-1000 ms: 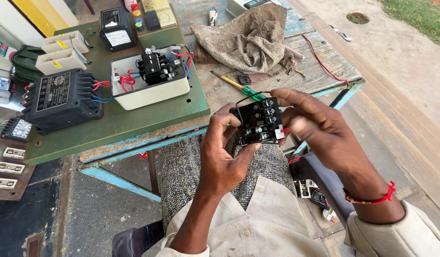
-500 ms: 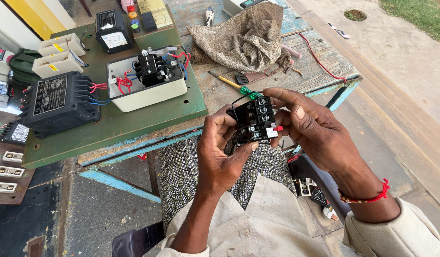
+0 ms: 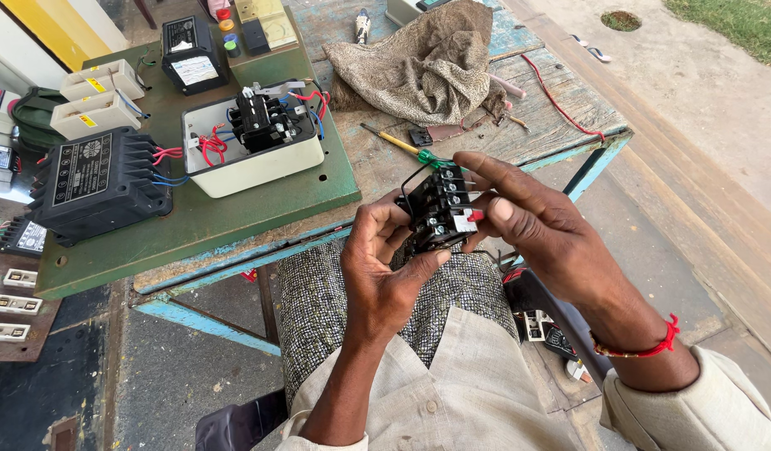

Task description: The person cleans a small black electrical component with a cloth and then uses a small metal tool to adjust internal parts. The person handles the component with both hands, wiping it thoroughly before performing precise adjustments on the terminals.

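The green-topped bench (image 3: 235,221) stands ahead with a white open box of wired parts (image 3: 253,150) well apart from the hands. Over the lap, between both hands, sits a small black relay block (image 3: 439,213), its long axis tilted upward and away. The left hand (image 3: 385,271) grips it from below; the right hand (image 3: 535,230) closes on its right side, equally near. It shows screw terminals, a red tab, 1 black wire loop.

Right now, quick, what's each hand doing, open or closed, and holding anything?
Left hand: closed around the black electrical component, gripping it from below.
Right hand: fingers on the same component, thumb by its red tab.
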